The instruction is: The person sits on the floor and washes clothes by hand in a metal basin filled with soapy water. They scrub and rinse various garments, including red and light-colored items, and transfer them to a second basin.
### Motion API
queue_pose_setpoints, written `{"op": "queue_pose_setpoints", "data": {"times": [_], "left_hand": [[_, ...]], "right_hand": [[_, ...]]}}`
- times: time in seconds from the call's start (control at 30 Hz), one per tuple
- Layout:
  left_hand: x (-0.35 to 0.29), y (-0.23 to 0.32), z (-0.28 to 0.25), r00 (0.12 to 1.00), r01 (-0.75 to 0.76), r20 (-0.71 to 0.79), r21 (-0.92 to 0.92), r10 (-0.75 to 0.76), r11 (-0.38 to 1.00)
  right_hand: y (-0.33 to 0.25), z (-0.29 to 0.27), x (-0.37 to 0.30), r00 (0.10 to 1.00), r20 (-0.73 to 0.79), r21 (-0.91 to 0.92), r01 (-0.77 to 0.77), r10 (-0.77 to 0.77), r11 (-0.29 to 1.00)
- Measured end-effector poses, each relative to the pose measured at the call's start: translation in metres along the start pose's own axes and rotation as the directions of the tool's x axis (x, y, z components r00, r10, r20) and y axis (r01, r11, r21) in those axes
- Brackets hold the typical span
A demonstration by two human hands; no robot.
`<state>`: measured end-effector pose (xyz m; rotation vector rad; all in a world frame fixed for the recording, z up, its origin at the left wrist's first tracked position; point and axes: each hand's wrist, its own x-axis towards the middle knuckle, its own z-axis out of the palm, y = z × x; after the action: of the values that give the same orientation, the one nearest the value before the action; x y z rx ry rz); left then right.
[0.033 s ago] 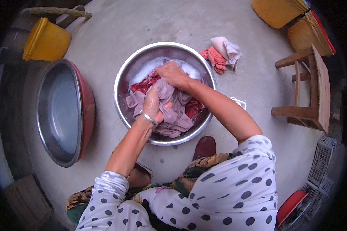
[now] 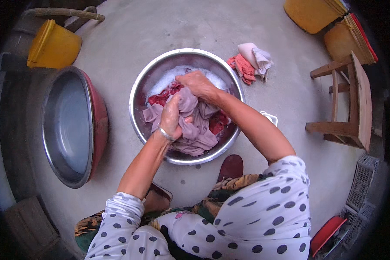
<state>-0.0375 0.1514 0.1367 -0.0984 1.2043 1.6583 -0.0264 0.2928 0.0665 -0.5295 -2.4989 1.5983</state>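
A wide metal basin (image 2: 137, 71) stands on the floor in front of me, with white suds along its far side. A wet mauve garment (image 2: 199, 132) is bunched in it, over dark red cloth (image 2: 219, 122). My left hand (image 2: 171, 116), with a silver bangle at the wrist, is wrapped around a fold of the mauve garment. Bent over the top of the same garment, my right hand (image 2: 195, 83) has its fingers curled in, close to the suds. The cloth and the hand itself hide part of its grip.
To the left, a large red-sided basin (image 2: 100, 119) leans upright near a yellow bucket (image 2: 56, 45). Beyond the metal basin's right rim lie coral and pale cloths (image 2: 245, 69). A wooden stool (image 2: 353, 99) is tipped at the right, above grey plastic crates (image 2: 362, 182).
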Motion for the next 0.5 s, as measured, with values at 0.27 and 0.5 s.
{"op": "queue_pose_setpoints", "data": {"times": [0.27,0.5], "left_hand": [[0.010,0.057,-0.037,0.931,-0.364,0.366,0.929,-0.012,0.063],[0.006,0.089,-0.081,0.948,-0.167,0.259,-0.085,0.184,0.982]], "right_hand": [[-0.037,-0.039,-0.019,0.916,0.386,0.290,-0.010,-0.107,0.957],[-0.010,-0.068,-0.022,0.912,0.405,0.120,0.010,-0.059,0.993]]}}
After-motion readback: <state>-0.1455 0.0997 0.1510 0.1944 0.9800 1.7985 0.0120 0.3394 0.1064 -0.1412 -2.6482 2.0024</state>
